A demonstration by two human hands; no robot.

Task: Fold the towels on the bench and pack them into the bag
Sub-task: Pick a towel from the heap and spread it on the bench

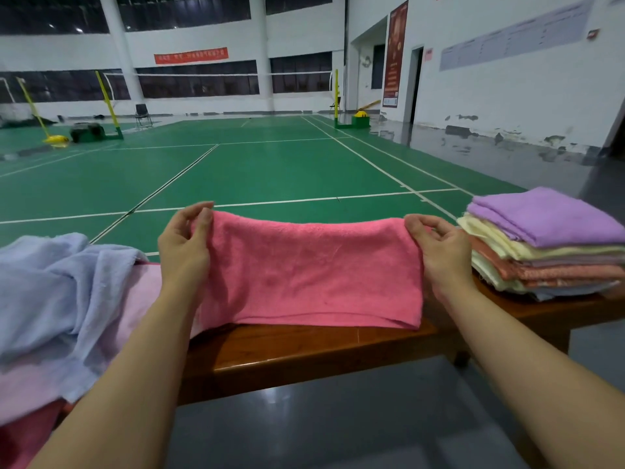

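1. Left hand (185, 242) pinches the top left corner of the pink towel (311, 272), thumb and fingers closed on the cloth edge.
2. Right hand (439, 247) pinches the top right corner the same way, fingers curled round the edge.
3. Pink towel is stretched between both hands, held up over the middle of the wooden bench (304, 353); its top edge sags a little in the centre, its bottom hem rests on the bench top. It looks doubled over (a second layer shows at the lower right corner).
4. Left on the bench: a loose heap of unfolded towels w/ a light blue towel (50, 282) on top, a pale pink towel (142, 299) under it, and a darker pink one at the near left corner.
5. Right on the bench: a stack of folded towels (541, 255), purple on top, then cream, salmon and pale ones below, just beside the right hand.
6. Beyond the bench: a green badminton court (253, 170) w/ white lines, and a net (220, 76) far across the hall.
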